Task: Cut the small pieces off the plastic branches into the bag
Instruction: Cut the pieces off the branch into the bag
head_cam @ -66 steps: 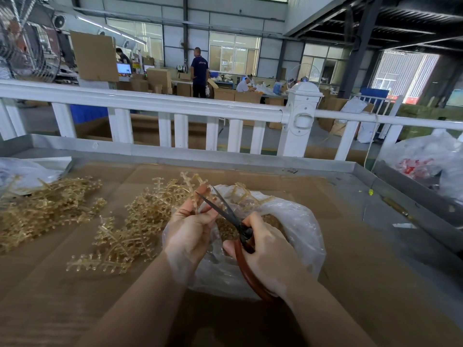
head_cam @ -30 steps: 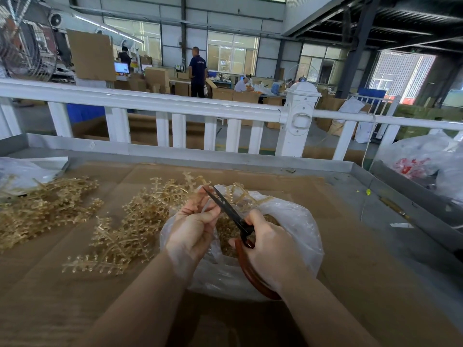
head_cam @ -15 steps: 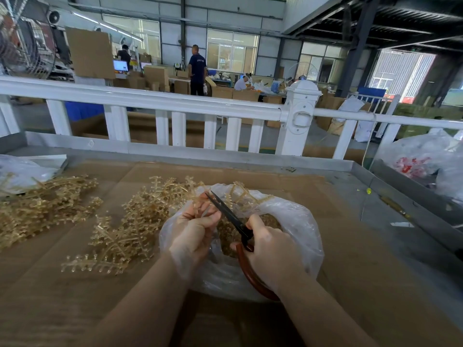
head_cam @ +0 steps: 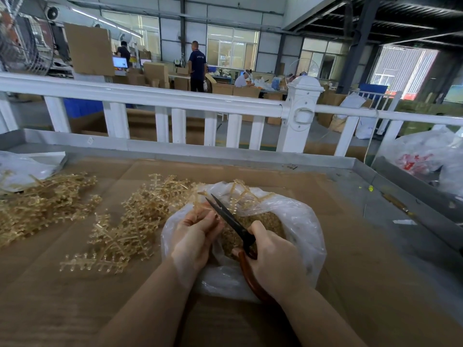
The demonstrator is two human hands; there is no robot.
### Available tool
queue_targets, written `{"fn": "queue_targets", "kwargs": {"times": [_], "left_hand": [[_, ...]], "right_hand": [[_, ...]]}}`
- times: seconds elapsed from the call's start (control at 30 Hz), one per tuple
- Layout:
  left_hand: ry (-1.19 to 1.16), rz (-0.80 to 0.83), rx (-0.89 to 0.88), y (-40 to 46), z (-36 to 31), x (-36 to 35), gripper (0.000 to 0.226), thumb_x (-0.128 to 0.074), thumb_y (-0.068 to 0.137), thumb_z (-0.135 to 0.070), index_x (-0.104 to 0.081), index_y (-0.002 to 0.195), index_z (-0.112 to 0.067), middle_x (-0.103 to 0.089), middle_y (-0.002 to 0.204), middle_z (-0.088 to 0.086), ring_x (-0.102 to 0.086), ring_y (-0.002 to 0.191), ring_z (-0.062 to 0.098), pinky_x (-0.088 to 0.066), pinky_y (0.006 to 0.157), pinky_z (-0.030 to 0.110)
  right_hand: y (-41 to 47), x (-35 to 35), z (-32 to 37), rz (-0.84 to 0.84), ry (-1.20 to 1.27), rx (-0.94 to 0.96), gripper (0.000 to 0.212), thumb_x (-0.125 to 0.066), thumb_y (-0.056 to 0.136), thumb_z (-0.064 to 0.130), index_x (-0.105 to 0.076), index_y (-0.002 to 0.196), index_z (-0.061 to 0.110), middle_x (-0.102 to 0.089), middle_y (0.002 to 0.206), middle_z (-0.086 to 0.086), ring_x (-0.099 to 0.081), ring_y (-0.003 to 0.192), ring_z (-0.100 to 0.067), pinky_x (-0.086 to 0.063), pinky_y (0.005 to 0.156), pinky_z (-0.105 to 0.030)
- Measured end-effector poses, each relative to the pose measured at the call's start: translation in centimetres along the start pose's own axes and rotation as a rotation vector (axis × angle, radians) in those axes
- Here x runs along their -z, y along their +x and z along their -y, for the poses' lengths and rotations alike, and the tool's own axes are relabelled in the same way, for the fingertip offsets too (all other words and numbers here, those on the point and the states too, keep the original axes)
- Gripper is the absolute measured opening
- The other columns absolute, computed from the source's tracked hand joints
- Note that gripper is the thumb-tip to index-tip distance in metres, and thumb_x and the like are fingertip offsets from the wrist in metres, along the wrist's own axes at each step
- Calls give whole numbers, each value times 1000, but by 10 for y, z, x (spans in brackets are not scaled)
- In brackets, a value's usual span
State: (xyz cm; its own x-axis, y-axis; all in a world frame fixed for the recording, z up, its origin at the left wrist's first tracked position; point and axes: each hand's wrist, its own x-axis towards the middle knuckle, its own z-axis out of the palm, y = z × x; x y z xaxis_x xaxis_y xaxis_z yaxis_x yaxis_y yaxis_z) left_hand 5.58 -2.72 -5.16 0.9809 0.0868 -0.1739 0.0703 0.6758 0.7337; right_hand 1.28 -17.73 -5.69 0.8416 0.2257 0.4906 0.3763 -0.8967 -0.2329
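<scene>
A clear plastic bag [head_cam: 304, 221] lies open on the cardboard-covered table, holding a heap of small tan pieces [head_cam: 265, 220]. Over its mouth my left hand [head_cam: 196, 234] grips a tan plastic branch [head_cam: 240, 194] that sticks up past the fingers. My right hand [head_cam: 273, 261] grips scissors [head_cam: 231, 220] with dark blades and red-brown handles; the blades point up-left toward the branch beside my left fingers. A pile of uncut branches [head_cam: 132, 221] lies left of the bag.
A second heap of branches [head_cam: 37, 204] and a clear bag [head_cam: 22, 169] lie at the far left. A white railing [head_cam: 175, 101] runs behind the table's raised metal rim [head_cam: 363, 169]. More plastic bags [head_cam: 426, 156] sit at the right. People work far behind.
My left hand has shifted its hold on the branch, lowering slightly over the bag. The scissor blades have come nearly together beside my left fingers. The piles have not moved.
</scene>
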Motion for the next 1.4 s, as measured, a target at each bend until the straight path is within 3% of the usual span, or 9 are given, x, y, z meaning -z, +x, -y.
{"fn": "queue_targets", "kwargs": {"times": [0.07, 0.2, 0.3, 0.43, 0.57, 0.77, 0.93, 1.23, 1.4], "left_hand": [[-11, 1, 5, 0, 0, 2, 20, -47, 95, 5, -61, 107, -2, -65, 93, 11, -65, 79, 17, -58, 66, 24], [-86, 18, 2, 0, -1, 4, 20, -46, 96, 2, -62, 97, -9, -69, 81, 5, -69, 65, 11, -57, 57, 21], [-91, 63, -7, -1, -1, 4, 20, -48, 94, 3, -62, 99, -10, -72, 86, 6, -71, 72, 13, -57, 59, 22], [-97, 23, -17, -1, 0, 5, 21, -51, 91, 7, -64, 100, -8, -70, 85, 6, -70, 71, 12, -57, 61, 21], [-116, -23, -35, 0, 1, 5, 22, -51, 90, 9, -63, 97, -8, -67, 79, 5, -69, 63, 9, -57, 57, 19], [-115, -6, -36, 0, 1, 5, 23, -47, 91, 11, -62, 93, -6, -63, 85, 9, -62, 79, 16, -57, 60, 18], [-113, -14, -24, -3, -1, 4, 22, -49, 90, 11, -64, 88, -4, -69, 75, 7, -69, 64, 11, -57, 60, 19], [-68, 21, -29, -5, 1, 3, 20, -49, 89, 12, -64, 89, -2, -70, 68, 5, -68, 59, 9, -57, 59, 18], [-30, 36, -52, -4, 3, 4, 21, -46, 91, 11, -61, 87, -2, -66, 82, 11, -66, 73, 16, -56, 59, 19]], "right_hand": [[0, 0, 0, -7, 0, 4, 27, -62, 87, 46, -54, 102, 25, -63, 82, 10, -54, 68, -2, -23, 50, -2], [0, -1, 0, -24, 1, 5, 29, -66, 84, 45, -56, 101, 23, -63, 79, 9, -51, 65, -2, -21, 51, -1], [0, 0, 0, -41, 0, -5, 32, -68, 81, 47, -56, 99, 24, -63, 78, 10, -47, 64, 1, -21, 49, 0], [-1, 0, -1, -46, 34, 4, 35, -67, 81, 51, -58, 100, 24, -65, 80, 9, -57, 68, -3, -26, 56, 0], [-2, 1, -1, -71, 65, 21, 38, -62, 82, 56, -58, 100, 23, -63, 81, 10, -56, 69, -3, -32, 58, -5], [-3, 1, -2, -80, 49, 29, 40, -62, 83, 55, -60, 104, 21, -65, 84, 9, -58, 72, -4, -39, 61, -9], [-3, -3, -3, -86, 27, 9, 43, -61, 84, 55, -59, 108, 20, -64, 87, 8, -58, 77, -7, -42, 65, -13], [-2, -5, -6, -88, 20, 2, 42, -59, 85, 54, -59, 108, 19, -63, 87, 6, -57, 78, -7, -40, 67, -12], [-2, -5, -4, -90, 13, 24, 38, -61, 86, 51, -58, 109, 20, -64, 90, 6, -58, 82, -9, -45, 70, -15]]}}
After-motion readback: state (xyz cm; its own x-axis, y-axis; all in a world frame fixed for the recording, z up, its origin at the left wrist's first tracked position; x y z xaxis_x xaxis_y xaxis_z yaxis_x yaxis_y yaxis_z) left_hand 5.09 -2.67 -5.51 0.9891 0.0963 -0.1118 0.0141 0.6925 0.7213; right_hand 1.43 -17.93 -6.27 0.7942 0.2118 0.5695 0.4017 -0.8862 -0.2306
